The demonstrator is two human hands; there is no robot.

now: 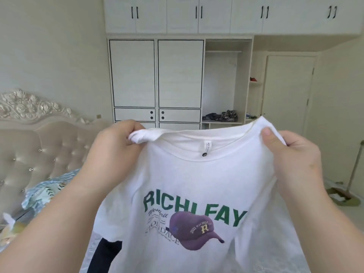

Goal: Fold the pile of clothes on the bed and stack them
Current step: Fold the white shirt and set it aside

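Note:
A white T-shirt (197,182) with green lettering and a purple cap print hangs in the air in front of me, its front facing me. My left hand (112,152) grips the bunched left shoulder of the shirt. Over at the shirt's right shoulder, my right hand (293,154) pinches the fabric beside the collar, thumb on top. The shirt hides most of the bed below. A dark garment (104,255) shows under the shirt's lower left edge.
A tufted beige headboard (43,142) stands at the left, with patterned blue bedding (45,192) below it. White wardrobes (157,75) fill the far wall, one bay open with clothes on a shelf. A broom (350,186) leans at the right by a closed door.

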